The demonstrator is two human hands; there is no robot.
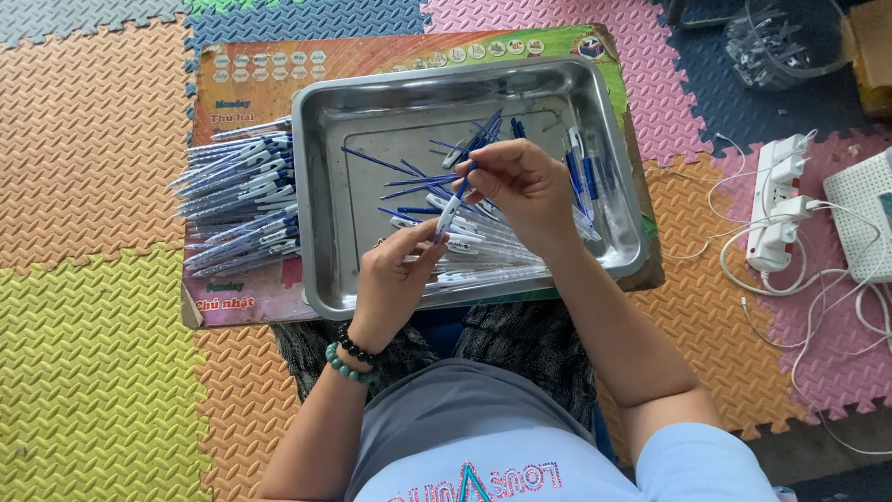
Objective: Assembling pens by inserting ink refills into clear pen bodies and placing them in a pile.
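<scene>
My left hand (392, 279) and my right hand (522, 186) together hold one clear pen with a blue refill (452, 206) over a metal tray (325, 139). The left fingers pinch its lower end, the right fingers grip its upper end. Loose blue refills (409, 172) and several clear pen barrels (483, 251) lie in the tray beneath my hands. A pile of assembled blue-and-white pens (242, 200) rests to the left of the tray on a colourful printed board (251, 74). Bead bracelets circle my left wrist.
The tray and board sit on coloured foam floor mats (93, 186). At right lie a white power strip (779, 200), tangled white cables (827, 297) and a white device (869, 209). A clear container of small parts (780, 42) stands at the top right.
</scene>
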